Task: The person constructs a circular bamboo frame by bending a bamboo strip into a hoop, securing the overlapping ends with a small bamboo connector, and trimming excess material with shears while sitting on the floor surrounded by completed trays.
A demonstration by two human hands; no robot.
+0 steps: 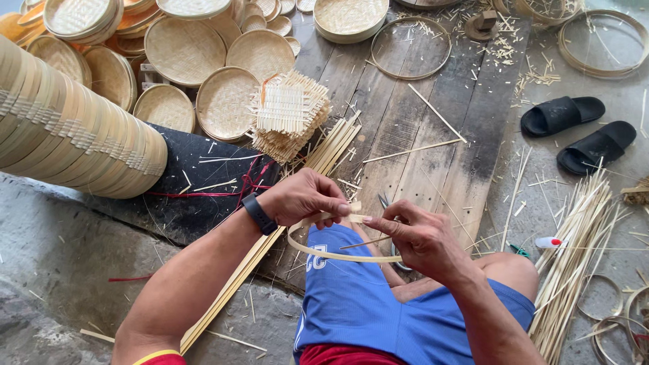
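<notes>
Bamboo strip [324,253], thin and pale, is bent into a loop over the person's lap, w/ its two ends meeting between the hands just above the blue shorts [358,304]. Left hand [304,197] is closed, thumb and fingers pinching the overlapped ends from the left; right hand [422,236] is closed too, fingertips gripping the same joint from the right, and a slim sliver [365,242] pokes out below it toward the lap. Main risk as I read it: the loop is under spring tension, so if either pinch slackens the ends prob. slip past each other and the ring flies open, maybe flicking toward the face or legs. Bending tighter could kink or split the strip at the curve, esp. where it looks thinnest near the lap. Edges of split bamboo are likely sharp, so sliding fingers along it under pressure could cut or splinter bare skin. Metal scissors or pliers [392,233] lie partly hidden under the right hand, close to the knee; can't tell which way the points face, but a dropped hand or shifted leg could catch them. Long bamboo strips [270,236] run just beside the left forearm, so an elbow move could knock them. Woven trays [223,101], stack of woven squares [287,111], finished hoops [411,47] on the wooden boards [433,155], and black sandals [578,132] sit well apart, no real hazard there.
</notes>
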